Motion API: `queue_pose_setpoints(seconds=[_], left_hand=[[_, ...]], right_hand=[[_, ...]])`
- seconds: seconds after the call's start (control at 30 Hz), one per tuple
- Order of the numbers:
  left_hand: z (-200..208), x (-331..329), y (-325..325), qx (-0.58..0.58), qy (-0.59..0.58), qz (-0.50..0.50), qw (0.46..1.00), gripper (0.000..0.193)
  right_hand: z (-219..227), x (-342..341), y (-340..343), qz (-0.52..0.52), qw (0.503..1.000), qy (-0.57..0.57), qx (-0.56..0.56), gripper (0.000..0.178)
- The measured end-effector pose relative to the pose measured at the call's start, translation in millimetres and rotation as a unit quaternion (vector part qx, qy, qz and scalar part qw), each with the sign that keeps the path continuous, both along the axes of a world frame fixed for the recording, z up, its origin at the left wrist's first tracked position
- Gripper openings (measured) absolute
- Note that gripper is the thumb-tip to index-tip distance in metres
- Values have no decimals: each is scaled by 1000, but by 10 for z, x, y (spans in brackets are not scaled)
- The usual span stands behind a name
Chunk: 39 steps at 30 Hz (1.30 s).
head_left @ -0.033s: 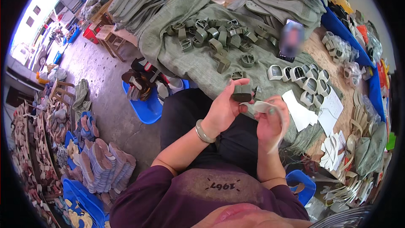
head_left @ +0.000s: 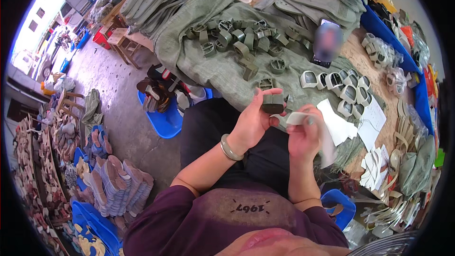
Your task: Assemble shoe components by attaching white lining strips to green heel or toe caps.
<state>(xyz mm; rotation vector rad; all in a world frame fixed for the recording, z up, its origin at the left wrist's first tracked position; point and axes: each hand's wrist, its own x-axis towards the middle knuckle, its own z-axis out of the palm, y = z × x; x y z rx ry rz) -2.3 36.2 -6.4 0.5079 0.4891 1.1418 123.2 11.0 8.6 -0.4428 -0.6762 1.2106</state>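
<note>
Item in hand: one olive-green folded strap piece [head_left: 273, 103], pinched between thumb and fingers of the left hand [head_left: 253, 122], held above the lap at picture centre. Just beside it at 3 o'clock, the right hand [head_left: 305, 135] is closed around a pale paper strip [head_left: 297, 117], fingers curled tight on it; the two hands nearly touch. Wrist of the left hand carries a silver bangle [head_left: 229, 148]. Outward, at 12 o'clock: a loose heap of green strap pieces [head_left: 239, 38] lying on grey-green cloth [head_left: 199, 61] spread over the wooden table [head_left: 360, 52]. At 2 o'clock: a cluster of pale grey-white pieces [head_left: 341, 87], set apart from the green heap and, by judgement, a separately sorted batch; the green heap looks the larger lot, so much work appears left. At 3 o'clock: white paper sheets [head_left: 360, 123], plain rectangles, print too small to tell. At 4 o'clock: a fan of white cut-out pieces [head_left: 374, 170]. At 1 o'clock: a blue bin [head_left: 388, 38] holding clear plastic bags [head_left: 398, 73]. At 9 o'clock, floor: a blue tray [head_left: 163, 121] and stacked shoe soles [head_left: 113, 180].
</note>
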Motion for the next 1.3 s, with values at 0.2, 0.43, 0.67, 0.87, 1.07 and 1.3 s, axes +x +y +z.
queue_pose_setpoints(seconds=[0.2, 0.43, 0.67, 0.87, 1.07, 1.3], left_hand=[[26, 74, -82, 14, 11, -22, 1000, 53], [9, 117, -60, 43, 96, 38, 994, 50], [36, 135, -117, 84, 167, 47, 981, 52], [-58, 130, -158, 124, 237, 69, 961, 49], [-54, 103, -151, 156, 257, 81, 950, 48], [-47, 98, -142, 183, 292, 93, 934, 47]], right_hand=[[-154, 113, 45, -13, 997, -38, -61, 20], [-186, 153, 74, -1, 997, -49, -51, 25], [-238, 169, 52, -22, 991, -127, -45, 20], [-270, 112, 7, -33, 984, -175, -26, 22], [-237, 74, 16, -33, 986, -161, -37, 23], [-228, 75, 18, -28, 986, -157, -46, 22]])
